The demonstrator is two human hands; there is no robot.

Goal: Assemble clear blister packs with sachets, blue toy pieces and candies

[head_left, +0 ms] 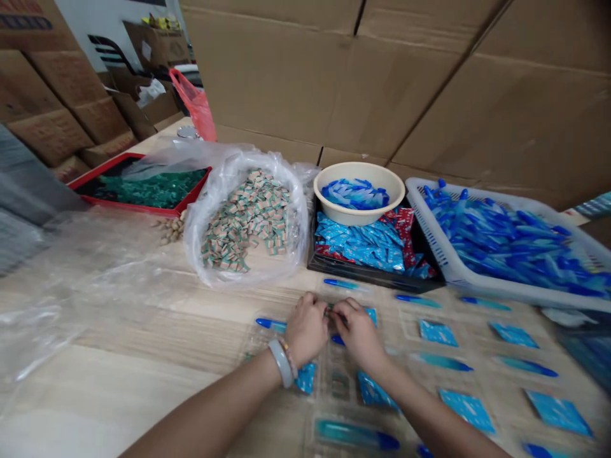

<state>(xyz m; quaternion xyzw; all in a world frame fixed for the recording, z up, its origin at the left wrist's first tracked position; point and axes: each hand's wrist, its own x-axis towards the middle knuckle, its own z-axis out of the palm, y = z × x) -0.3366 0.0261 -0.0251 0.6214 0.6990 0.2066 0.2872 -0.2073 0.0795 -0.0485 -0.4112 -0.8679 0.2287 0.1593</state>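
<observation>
Small piece [329, 312]: I'm pinching it between left hand [305, 327] and right hand [359, 332], fingertips meeting, over clear tray [480, 381] on tabletop [143, 356].

Left hand [307, 327] against right hand [359, 332], curled

Left hand [305, 327] and right hand [360, 334] meeting near bench [143, 356] middle, fingers [319, 305] curling together over small dark piece [330, 312]; grip too blurred to tell. Both hands resting on clear blister sheet [477, 356] lying along near edge, carrying blue packets [436, 332] and blue pens [442, 362]. Grey band [280, 362] sitting on left wrist. Toward far edge: open bag of small pieces [248, 219], black tray [363, 272] bearing cream bowl [363, 216], white basket [424, 235] at far right corner.
</observation>
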